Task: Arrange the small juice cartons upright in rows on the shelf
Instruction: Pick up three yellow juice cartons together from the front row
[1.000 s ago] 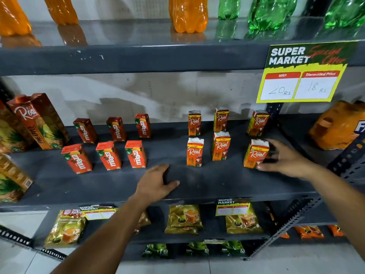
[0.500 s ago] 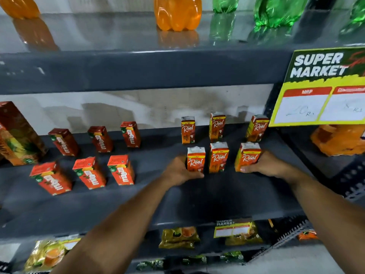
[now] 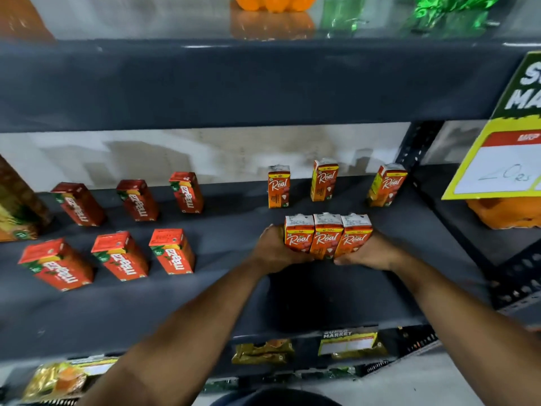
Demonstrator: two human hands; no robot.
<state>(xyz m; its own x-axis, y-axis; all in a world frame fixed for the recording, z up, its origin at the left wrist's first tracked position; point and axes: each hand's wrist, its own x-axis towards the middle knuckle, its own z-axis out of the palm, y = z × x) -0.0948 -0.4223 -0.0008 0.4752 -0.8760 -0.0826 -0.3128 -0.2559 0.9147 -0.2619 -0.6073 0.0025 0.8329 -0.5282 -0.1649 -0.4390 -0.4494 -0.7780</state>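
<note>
At the far left of the grey shelf point(image 3: 222, 291) stands a tall carton point(image 3: 17, 212), cut off by the frame edge. Beside it six red Maaza cartons sit upright in two rows of three, the back row point(image 3: 137, 199) near the wall and the front row point(image 3: 117, 257) nearer the shelf edge, each carton apart from its neighbours.

The left forearm reaches up from the bottom of the frame, angled toward the right, and the left hand point(image 3: 273, 252) curls against the left side of a block of three orange Real cartons point(image 3: 327, 236). Its fingers wrap the outer face of the leftmost carton and the thumb lies low across the front. The three cartons stand upright, touching side by side, labels facing forward.

The right forearm comes in from the lower right, and the right hand point(image 3: 371, 252) presses the opposite side of the block, fingers closed around the rightmost carton.

Behind the block, three more Real cartons point(image 3: 324, 180) stand upright in a back row, well spaced. A yellow price sign point(image 3: 503, 159) hangs at the far right.
</note>
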